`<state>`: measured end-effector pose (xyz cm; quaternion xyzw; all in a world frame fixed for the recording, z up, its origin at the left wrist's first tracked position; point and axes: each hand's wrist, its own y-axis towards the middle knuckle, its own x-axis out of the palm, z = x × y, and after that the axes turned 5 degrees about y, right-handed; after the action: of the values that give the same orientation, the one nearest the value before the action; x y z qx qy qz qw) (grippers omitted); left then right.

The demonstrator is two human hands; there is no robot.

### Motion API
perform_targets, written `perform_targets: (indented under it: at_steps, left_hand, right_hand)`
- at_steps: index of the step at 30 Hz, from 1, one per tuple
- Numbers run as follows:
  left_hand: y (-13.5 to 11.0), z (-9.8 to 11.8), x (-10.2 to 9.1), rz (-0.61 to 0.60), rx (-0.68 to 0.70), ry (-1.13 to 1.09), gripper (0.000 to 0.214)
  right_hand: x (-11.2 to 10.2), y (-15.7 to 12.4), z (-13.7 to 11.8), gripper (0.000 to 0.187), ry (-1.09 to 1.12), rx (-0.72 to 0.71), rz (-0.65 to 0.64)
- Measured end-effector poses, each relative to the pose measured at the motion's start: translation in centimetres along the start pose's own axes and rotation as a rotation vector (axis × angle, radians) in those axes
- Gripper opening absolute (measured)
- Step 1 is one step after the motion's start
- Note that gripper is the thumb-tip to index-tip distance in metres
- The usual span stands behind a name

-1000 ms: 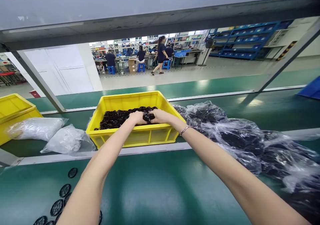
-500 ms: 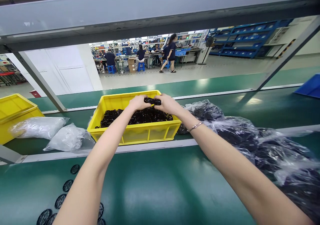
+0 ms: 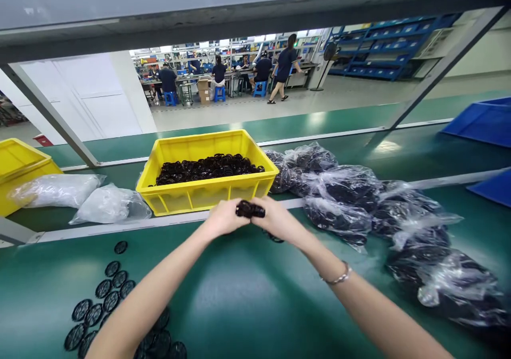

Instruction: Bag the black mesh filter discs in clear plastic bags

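Observation:
Between my left hand (image 3: 224, 218) and my right hand (image 3: 276, 222) is a small stack of glossy black round plastic parts (image 3: 244, 209). The fingers of both hands are closed around it, just in front of the yellow bin (image 3: 207, 195). More of the same black parts (image 3: 211, 168) lie heaped inside that bin. Under my right hand a black piece (image 3: 274, 236) shows in part; whether it is held or lying on the surface I cannot tell. Several spoked black discs (image 3: 104, 289) are spread on the green surface (image 3: 223, 295) near my left forearm, which covers some of them.
Clear plastic bags of black parts (image 3: 343, 189) line the right side. White plastic bags (image 3: 114, 205) and another yellow bin (image 3: 24, 159) are at left. Blue bins (image 3: 483, 122) stand far right. A metal shelf beam (image 3: 255, 16) crosses overhead. People (image 3: 285, 66) are in the background.
Both hands have moved from above the yellow bin down toward me, with the black parts between them. My view has shifted, and a person behind has walked to the right.

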<state>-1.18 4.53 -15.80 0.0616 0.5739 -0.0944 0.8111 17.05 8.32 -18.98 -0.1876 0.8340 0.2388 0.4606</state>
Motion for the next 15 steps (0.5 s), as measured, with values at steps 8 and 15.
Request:
perform_targets:
  at_steps: [8, 15]
  left_hand:
    - [0.0, -2.1, 6.5, -0.001, -0.057, 0.177, 0.059]
    - [-0.1, -2.4, 6.3, -0.020, 0.007, 0.218, 0.077]
  right_hand:
    - [6.8, -1.4, 2.8, 0.046, -0.071, 0.007, 0.000]
    - [5.3, -1.6, 3.6, 0.065, -0.082, -0.067, -0.033]
